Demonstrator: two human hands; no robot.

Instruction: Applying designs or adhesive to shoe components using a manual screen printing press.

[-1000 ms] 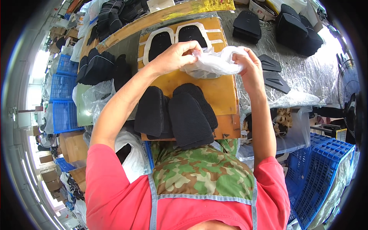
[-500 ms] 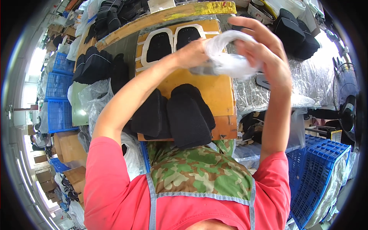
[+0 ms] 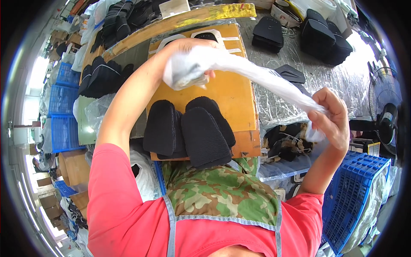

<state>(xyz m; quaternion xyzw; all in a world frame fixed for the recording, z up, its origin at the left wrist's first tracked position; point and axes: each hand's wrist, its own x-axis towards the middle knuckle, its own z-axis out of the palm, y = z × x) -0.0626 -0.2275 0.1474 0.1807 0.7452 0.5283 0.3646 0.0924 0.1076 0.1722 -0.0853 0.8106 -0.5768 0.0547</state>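
A translucent white plastic bag (image 3: 267,79), twisted into a long rope, stretches between my two hands over the yellow-orange board (image 3: 237,96). My left hand (image 3: 182,46) is closed on its bunched, blurred end, which covers most of the fingers. At the other end, lower and to the right, my right hand (image 3: 334,122) grips the bag between thumb and fingers, and a loose tail hangs below. Closer to me on the board lie stacked black rounded fabric pads, a left pile (image 3: 160,128) and a right pile (image 3: 205,137). Behind my left hand, white-rimmed frames (image 3: 214,34) with black inside are partly hidden.
A wooden bar (image 3: 180,23) crosses behind the board. More black pads (image 3: 268,34) stand on the plastic-covered surface (image 3: 274,103) at right, near a fan (image 3: 385,98). Blue crates (image 3: 357,192) stand low right; others (image 3: 64,100) are stacked at left.
My hands have moved apart, the left one leftward and the right one right and toward me. The bag, looped between them before, is now drawn out long.
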